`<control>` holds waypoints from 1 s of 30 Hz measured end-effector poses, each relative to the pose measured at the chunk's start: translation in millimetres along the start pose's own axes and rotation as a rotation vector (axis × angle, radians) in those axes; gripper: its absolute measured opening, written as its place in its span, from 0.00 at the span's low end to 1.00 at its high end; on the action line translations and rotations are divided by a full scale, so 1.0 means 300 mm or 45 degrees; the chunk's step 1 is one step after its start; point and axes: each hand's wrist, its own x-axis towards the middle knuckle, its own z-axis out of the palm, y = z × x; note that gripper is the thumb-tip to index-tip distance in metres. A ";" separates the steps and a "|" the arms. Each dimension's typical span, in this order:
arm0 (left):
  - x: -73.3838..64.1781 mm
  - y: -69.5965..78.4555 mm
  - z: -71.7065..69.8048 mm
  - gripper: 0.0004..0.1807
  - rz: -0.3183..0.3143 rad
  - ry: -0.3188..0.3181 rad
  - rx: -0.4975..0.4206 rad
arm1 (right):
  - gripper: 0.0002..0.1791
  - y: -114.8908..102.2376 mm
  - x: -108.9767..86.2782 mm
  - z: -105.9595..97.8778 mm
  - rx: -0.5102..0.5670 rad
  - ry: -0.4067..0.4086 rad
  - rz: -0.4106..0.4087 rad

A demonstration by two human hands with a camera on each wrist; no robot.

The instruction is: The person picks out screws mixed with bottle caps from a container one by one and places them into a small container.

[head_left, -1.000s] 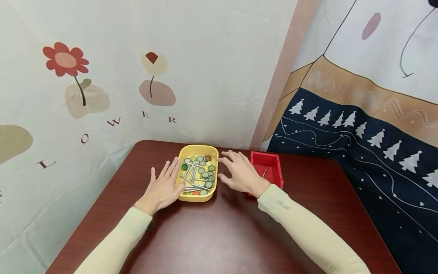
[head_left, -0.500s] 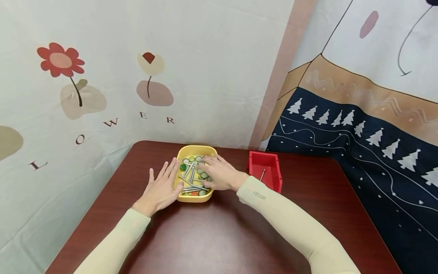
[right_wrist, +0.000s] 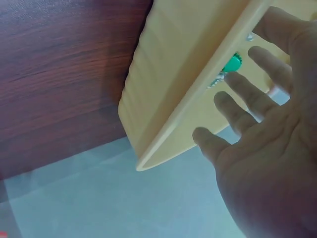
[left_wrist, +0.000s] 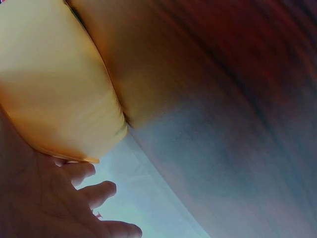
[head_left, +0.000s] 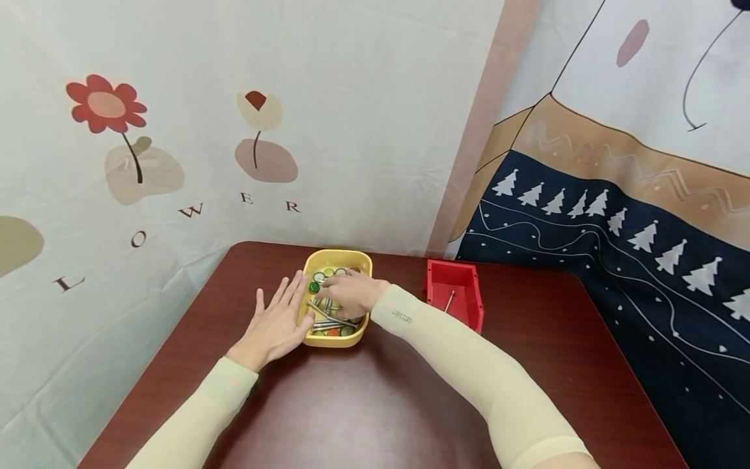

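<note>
A yellow plastic tub (head_left: 336,342) stands toward the back of the table, holding metal screws (head_left: 331,324) and several bottle caps. A green bottle cap (head_left: 314,286) lies near its left side. My left hand (head_left: 274,327) rests flat along the tub's left edge, fingers straight and spread; in the left wrist view those fingers lie beside the yellow wall (left_wrist: 59,89). Over the tub's right rim reaches my right hand (head_left: 353,293), covering part of the contents. Its fingers (right_wrist: 252,96) are spread above the inside of the tub in the right wrist view, with nothing seen between them.
To the right of the tub sits a red bin (head_left: 464,293) with one screw (head_left: 450,301) lying in it. The dark wooden table (head_left: 363,404) meets a printed cloth wall (head_left: 363,163) at the back. A navy cloth with tree shapes (head_left: 633,273) hangs at the right.
My right hand has moved left, from beside the tub to over and into it. The left hand has kept its place against the tub's left edge.
</note>
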 end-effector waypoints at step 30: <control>-0.010 0.004 -0.002 0.45 0.001 0.012 0.001 | 0.15 -0.036 0.019 0.040 -0.208 0.020 0.186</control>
